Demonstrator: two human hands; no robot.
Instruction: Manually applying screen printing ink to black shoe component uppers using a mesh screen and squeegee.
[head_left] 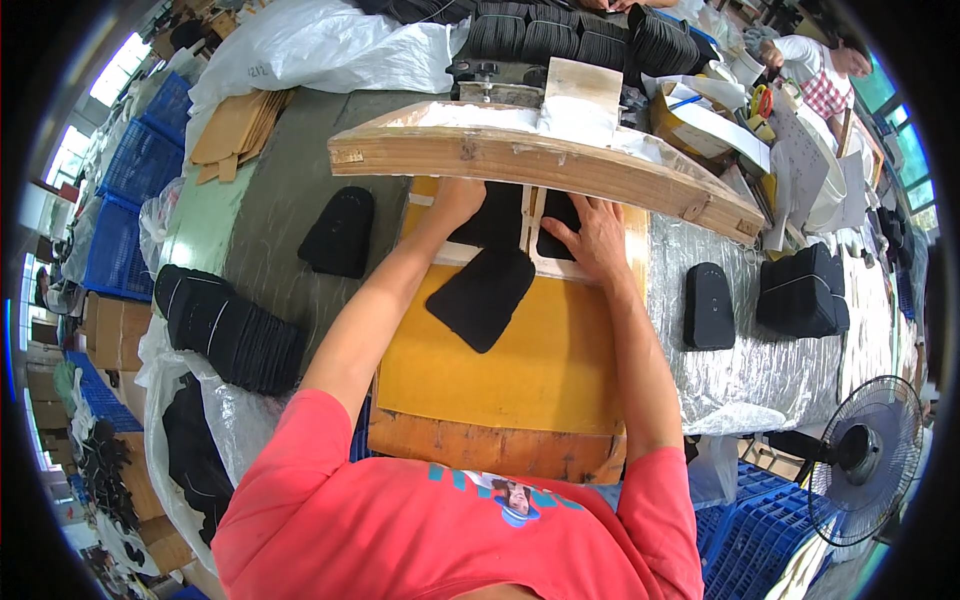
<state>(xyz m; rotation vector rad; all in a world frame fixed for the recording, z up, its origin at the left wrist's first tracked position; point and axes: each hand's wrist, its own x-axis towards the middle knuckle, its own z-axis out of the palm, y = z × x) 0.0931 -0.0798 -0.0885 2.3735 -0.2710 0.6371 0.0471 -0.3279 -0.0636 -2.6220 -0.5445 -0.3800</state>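
On a yellow board (pixel 500 375) in front of me, a raised wooden frame (pixel 560 158) stands above white guide strips. Under its near edge, my left hand (pixel 460 200) is closed with curled fingers at the left edge of a black fabric piece (pixel 497 218); the fingertips are partly hidden. My right hand (pixel 597 238) lies open, thumb spread, over a second black piece (pixel 556 225) in the right-hand space between the strips. A loose black piece (pixel 484 298) with rounded corners lies slanted across the board, below the left one.
Single black pieces lie left (pixel 337 232) and right (pixel 710 306) of the board. Stacks of black pieces stand at left (pixel 230 330), right (pixel 803 290) and far back. A fan (pixel 862 455) is at lower right. A co-worker (pixel 815 75) is at far right.
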